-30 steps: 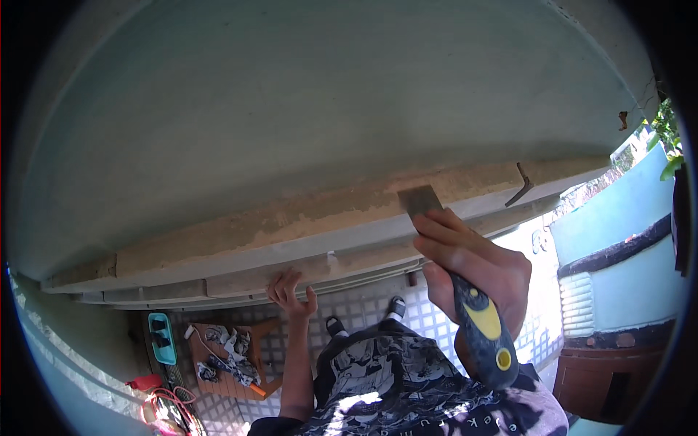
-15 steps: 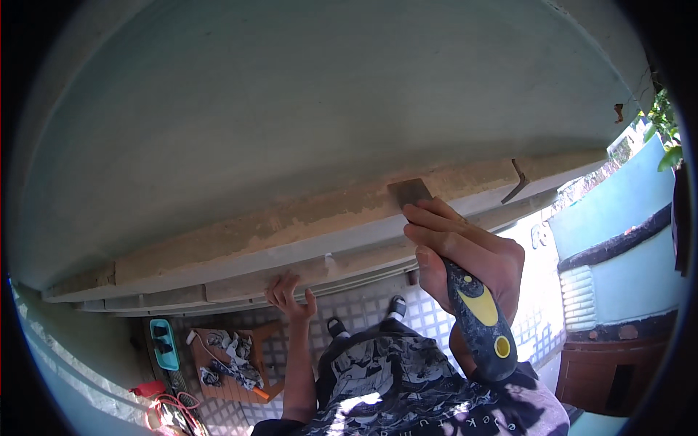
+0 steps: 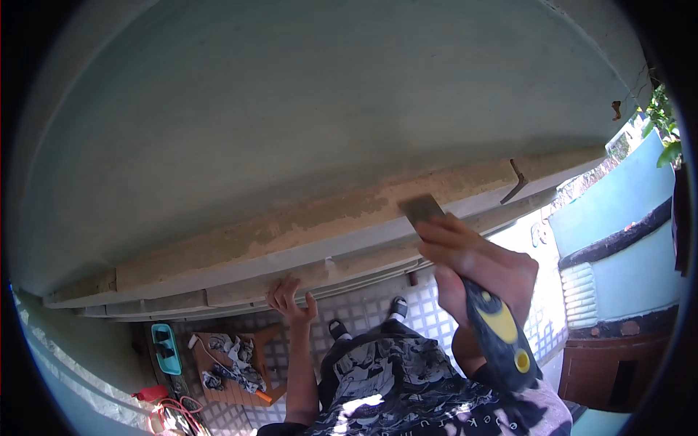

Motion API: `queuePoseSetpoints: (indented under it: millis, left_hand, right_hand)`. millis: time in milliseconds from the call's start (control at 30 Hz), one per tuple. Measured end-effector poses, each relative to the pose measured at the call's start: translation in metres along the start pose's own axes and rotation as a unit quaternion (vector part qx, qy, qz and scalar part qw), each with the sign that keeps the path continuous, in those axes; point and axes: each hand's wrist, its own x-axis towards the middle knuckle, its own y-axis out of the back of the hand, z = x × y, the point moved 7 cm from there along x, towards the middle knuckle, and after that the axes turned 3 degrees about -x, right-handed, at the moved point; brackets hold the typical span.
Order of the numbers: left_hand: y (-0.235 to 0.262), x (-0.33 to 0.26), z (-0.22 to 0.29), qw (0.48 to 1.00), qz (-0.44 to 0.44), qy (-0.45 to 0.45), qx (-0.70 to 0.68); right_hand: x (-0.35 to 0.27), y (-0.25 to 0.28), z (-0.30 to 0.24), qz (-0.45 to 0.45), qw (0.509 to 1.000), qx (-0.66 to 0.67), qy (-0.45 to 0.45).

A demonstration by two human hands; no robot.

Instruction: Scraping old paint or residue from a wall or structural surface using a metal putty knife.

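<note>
My right hand grips a scraper by its black and yellow handle, fingers laid along toward the blade. The flat metal blade is at the front edge of a ledge with patchy, peeling paint; whether it touches is unclear. Hand and blade are slightly blurred. My left hand rests with its fingers apart against the lower edge of the ledge and holds nothing. Above the ledge rises a wide, pale green wall.
Below left, a wooden stool bears a crumpled cloth and a tool with an orange handle end. Beside it lie a teal tray and a red hose. A bent dark metal piece sticks out at the ledge's right. Tiled floor lies underneath.
My right hand has moved right and slightly down with the scraper, bringing the blade toward the ledge's front edge. My left hand stays at about the same place.
</note>
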Motion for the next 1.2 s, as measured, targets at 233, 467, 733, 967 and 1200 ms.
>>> queuePoseSetpoints:
  millis: [233,467,733,967,1200]
  left_hand:
    - [-0.002,-0.008,-0.005,1.0,0.004,-0.008,0.008]
    - [0.0,-0.001,-0.002,1.0,0.005,-0.004,0.014]
    - [0.002,-0.002,0.001,1.0,-0.005,-0.006,0.011]
    - [0.001,0.004,0.005,1.0,0.001,-0.004,-0.013]
    - [-0.001,0.001,0.008,1.0,0.004,-0.01,-0.014]
  right_hand:
    - [-0.006,0.004,-0.004,-0.031,0.999,-0.018,0.029]
    - [-0.001,0.002,-0.005,0.0,0.999,-0.041,0.005]
    - [-0.003,0.007,-0.002,0.011,0.999,-0.035,0.001]
    - [0.005,0.017,0.012,0.028,0.999,-0.015,-0.036]
    - [0.005,0.023,0.018,0.055,0.997,-0.033,-0.039]
